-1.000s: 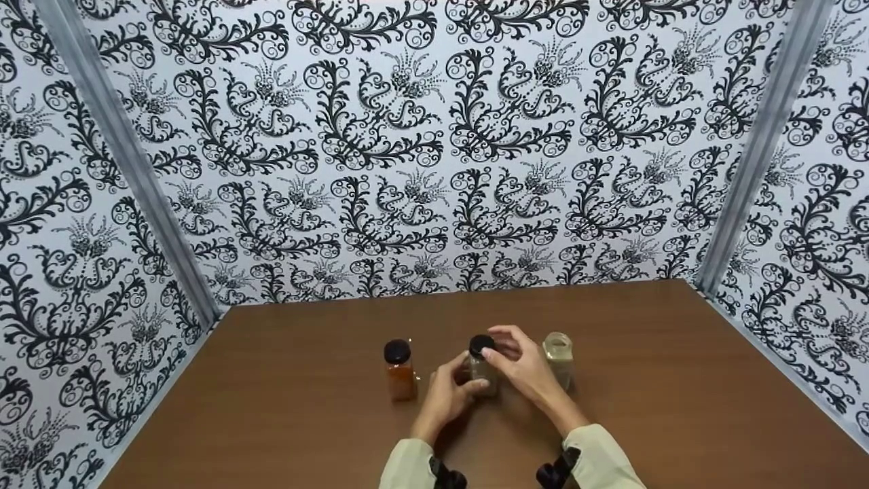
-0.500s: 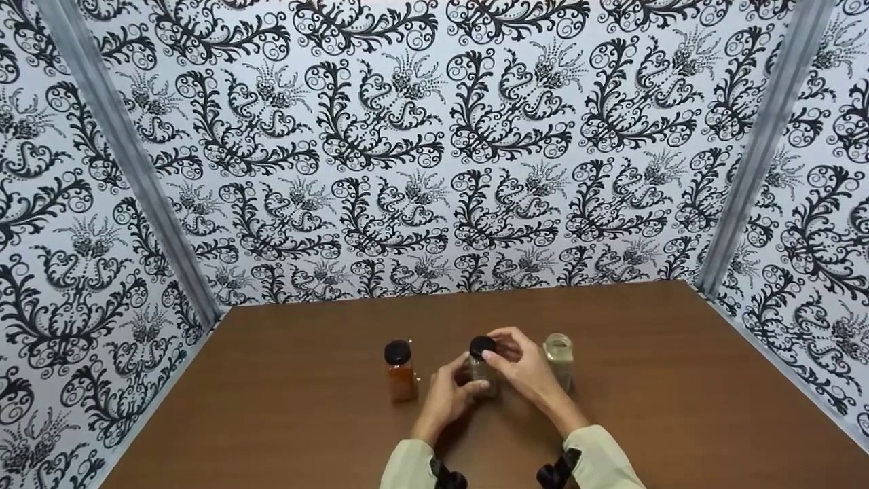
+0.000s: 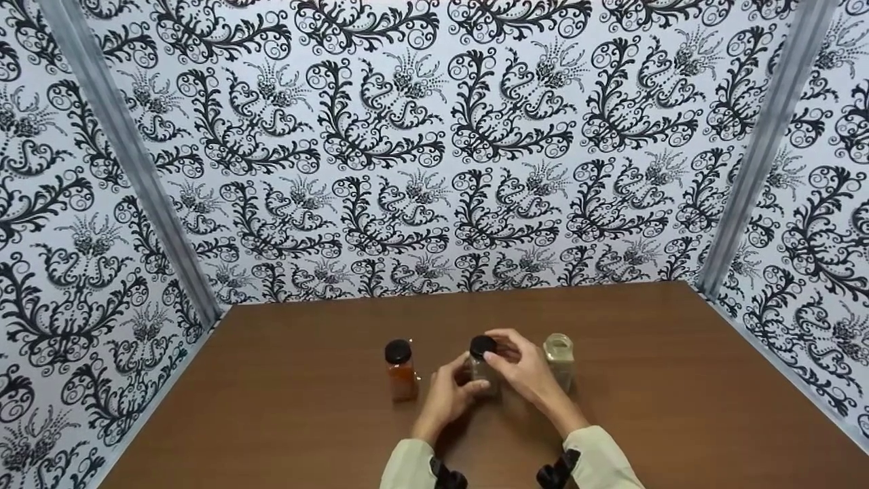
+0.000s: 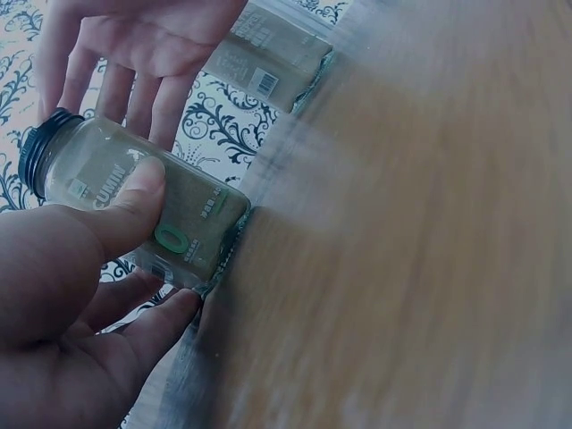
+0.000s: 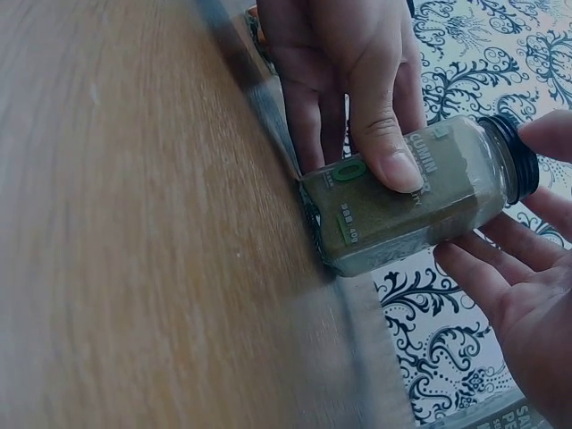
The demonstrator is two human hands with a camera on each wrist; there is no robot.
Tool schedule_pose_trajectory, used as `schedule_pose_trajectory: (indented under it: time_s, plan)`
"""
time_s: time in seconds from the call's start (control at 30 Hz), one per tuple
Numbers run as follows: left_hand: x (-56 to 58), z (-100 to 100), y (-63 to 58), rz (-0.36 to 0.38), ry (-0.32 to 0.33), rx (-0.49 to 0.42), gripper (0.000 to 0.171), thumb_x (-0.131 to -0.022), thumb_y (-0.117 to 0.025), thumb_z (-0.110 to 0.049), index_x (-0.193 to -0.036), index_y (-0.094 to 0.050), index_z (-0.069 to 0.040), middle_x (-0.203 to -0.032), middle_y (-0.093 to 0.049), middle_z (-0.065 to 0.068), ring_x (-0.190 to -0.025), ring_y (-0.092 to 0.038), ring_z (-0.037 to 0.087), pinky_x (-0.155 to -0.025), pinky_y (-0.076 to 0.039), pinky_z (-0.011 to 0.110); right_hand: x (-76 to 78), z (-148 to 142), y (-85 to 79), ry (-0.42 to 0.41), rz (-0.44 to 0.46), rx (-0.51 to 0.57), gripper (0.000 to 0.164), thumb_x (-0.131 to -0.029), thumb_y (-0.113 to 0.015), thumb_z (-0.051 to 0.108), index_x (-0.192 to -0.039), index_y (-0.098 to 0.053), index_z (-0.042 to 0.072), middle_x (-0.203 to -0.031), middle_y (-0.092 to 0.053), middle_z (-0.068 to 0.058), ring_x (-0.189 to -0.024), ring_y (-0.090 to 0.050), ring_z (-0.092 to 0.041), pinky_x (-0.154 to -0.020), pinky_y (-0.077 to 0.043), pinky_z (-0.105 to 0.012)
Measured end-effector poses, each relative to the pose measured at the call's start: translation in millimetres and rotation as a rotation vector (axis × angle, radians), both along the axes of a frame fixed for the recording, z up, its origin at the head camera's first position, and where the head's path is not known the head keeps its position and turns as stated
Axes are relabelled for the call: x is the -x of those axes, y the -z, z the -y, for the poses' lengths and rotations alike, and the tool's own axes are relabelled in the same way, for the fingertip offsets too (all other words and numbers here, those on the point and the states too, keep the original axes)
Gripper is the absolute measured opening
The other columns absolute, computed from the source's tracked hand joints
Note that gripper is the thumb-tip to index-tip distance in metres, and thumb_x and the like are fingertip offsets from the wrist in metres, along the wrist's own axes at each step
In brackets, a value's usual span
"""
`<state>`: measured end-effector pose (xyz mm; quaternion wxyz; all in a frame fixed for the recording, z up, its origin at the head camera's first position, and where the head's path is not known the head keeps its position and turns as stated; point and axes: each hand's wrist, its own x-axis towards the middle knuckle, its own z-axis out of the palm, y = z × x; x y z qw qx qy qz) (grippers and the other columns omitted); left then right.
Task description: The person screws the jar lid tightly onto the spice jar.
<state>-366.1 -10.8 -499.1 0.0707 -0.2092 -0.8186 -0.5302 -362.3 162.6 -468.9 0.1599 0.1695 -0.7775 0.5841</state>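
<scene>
A clear spice jar labelled cumin [image 4: 192,192], filled with greenish-brown powder, stands upright on the brown table in the middle of the head view. My left hand [image 3: 446,397] grips its body, the thumb across the label and fingers behind. On top sits a ridged black screw lid [image 5: 518,159], which my right hand [image 3: 528,369] pinches at its edge between thumb and fingers. In the right wrist view, this hand's lower fingers lie close beside the jar's wall.
Left of the hands stands a jar of orange-red spice [image 3: 402,382] with a black lid. Just right of the right hand is a lidless jar [image 3: 559,353] of pale powder. Tiny light specks lie near the orange jar. Patterned walls rise behind the table [image 3: 305,421].
My right thumb has shifted slightly to the right along the lid's edge. The left hand and the jars keep their places.
</scene>
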Motion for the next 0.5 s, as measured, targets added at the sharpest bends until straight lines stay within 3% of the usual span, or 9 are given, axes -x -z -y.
schedule_pose_trajectory:
  time_s: [0.2,0.5]
  plan:
    - [0.7,0.1,1.1,-0.005,-0.005,-0.004,0.061,-0.086,-0.079,-0.02,-0.14,-0.056,-0.003,-0.123,-0.071,0.015,-0.102,-0.066,0.02,-0.088,-0.054,0.035,0.8,0.8,1.5,0.015,0.004,-0.001,0.032,-0.089,-0.075,0.012,-0.118,-0.064,0.005,-0.114,-0.072,-0.017,-0.108,-0.07,-0.03,-0.093,-0.055,-0.026]
    - [0.6,0.2,2.3,0.009,-0.004,-0.01,0.064,-0.086,-0.079,-0.02,-0.141,-0.054,0.001,-0.123,-0.07,0.018,-0.103,-0.067,0.021,-0.087,-0.055,0.034,-1.1,1.0,-0.8,-0.002,0.013,0.032,0.035,-0.092,-0.071,0.011,-0.125,-0.063,0.002,-0.119,-0.07,-0.02,-0.115,-0.067,-0.034,-0.101,-0.053,-0.04]
